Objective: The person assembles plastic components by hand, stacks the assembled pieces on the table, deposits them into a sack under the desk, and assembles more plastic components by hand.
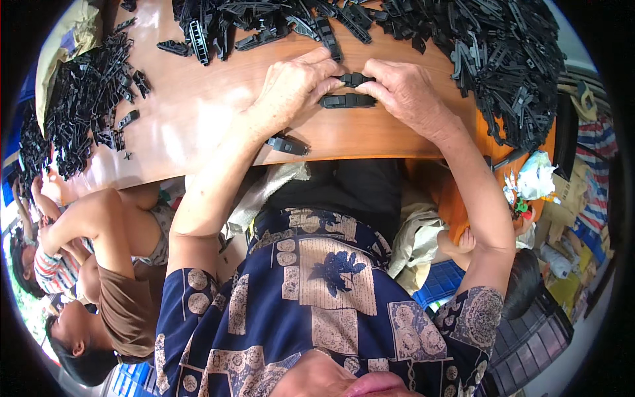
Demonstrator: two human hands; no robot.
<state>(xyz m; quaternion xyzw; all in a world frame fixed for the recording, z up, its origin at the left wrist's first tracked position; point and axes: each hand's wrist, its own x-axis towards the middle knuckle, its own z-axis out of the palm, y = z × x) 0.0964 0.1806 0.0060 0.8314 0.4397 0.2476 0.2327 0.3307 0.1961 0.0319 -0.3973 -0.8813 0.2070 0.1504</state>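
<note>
Between my two hands, a black plastic part is pinched at both ends, just above the wooden table. My left hand grips its left end with thumb and fingers. At the right end, the thumb and curled fingers of my right hand press on it. A similar long black piece lies just nearer to me, below my thumbs. Another black piece rests by the table's near edge, beside my left forearm. Beyond my left fingertips stands a narrow black piece at the fringe of the far heap.
Heaps of black plastic parts lie at the far side, the right and the left. A crumpled plastic bag sits right of my forearm. Other people sit at the left; a child's hand shows at right.
</note>
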